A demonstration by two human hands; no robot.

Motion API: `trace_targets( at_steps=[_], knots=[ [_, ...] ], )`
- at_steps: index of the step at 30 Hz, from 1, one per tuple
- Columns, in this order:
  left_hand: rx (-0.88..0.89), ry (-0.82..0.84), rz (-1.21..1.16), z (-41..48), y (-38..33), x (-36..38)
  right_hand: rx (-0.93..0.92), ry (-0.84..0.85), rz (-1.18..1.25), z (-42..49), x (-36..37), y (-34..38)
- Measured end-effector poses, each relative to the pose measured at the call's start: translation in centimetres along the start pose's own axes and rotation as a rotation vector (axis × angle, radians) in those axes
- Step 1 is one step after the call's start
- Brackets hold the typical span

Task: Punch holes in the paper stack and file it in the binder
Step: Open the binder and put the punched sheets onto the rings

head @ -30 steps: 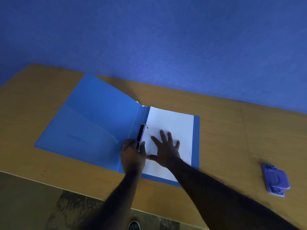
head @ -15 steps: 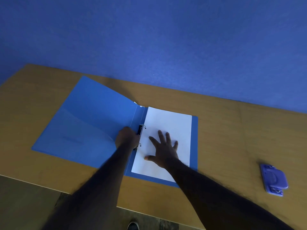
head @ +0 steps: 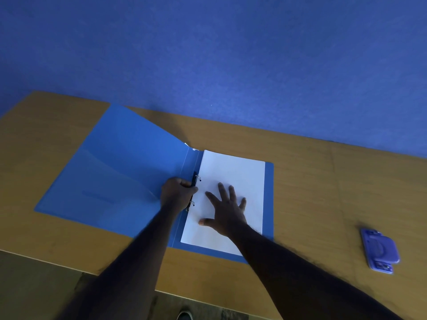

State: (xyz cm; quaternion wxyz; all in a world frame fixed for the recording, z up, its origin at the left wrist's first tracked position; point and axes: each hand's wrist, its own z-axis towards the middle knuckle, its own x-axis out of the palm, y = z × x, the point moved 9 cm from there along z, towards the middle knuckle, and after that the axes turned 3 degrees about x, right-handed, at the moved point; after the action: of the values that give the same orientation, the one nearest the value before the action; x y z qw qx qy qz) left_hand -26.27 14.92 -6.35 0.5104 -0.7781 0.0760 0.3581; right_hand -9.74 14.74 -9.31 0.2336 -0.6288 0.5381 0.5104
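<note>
A blue binder lies open on the wooden desk. The white paper stack rests on its right half, its left edge against the black ring clip at the spine. Both metal rings pass through the paper's edge. My left hand is closed around the middle of the ring clip. Flat on the paper lies my right hand, fingers spread, pressing down. The purple hole punch sits alone on the desk at the far right.
The wooden desk runs against a blue wall. Its near edge crosses the bottom of the view, with dark floor and a shoe tip below.
My left hand slid up the spine from the clip's lower end to its middle. The right hand stayed pressed on the paper.
</note>
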Motion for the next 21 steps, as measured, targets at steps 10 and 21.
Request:
trace_targets(
  at_steps=[10,21],
  knots=[
    [0.239,-0.024,0.194,-1.4,-2.0,0.5,0.002,-0.015,-0.001,0.1,0.1,0.0],
    [0.349,-0.037,0.498,-2.7,-2.2,2.0,-0.006,-0.029,-0.008,0.1,0.2,-0.2]
  ],
)
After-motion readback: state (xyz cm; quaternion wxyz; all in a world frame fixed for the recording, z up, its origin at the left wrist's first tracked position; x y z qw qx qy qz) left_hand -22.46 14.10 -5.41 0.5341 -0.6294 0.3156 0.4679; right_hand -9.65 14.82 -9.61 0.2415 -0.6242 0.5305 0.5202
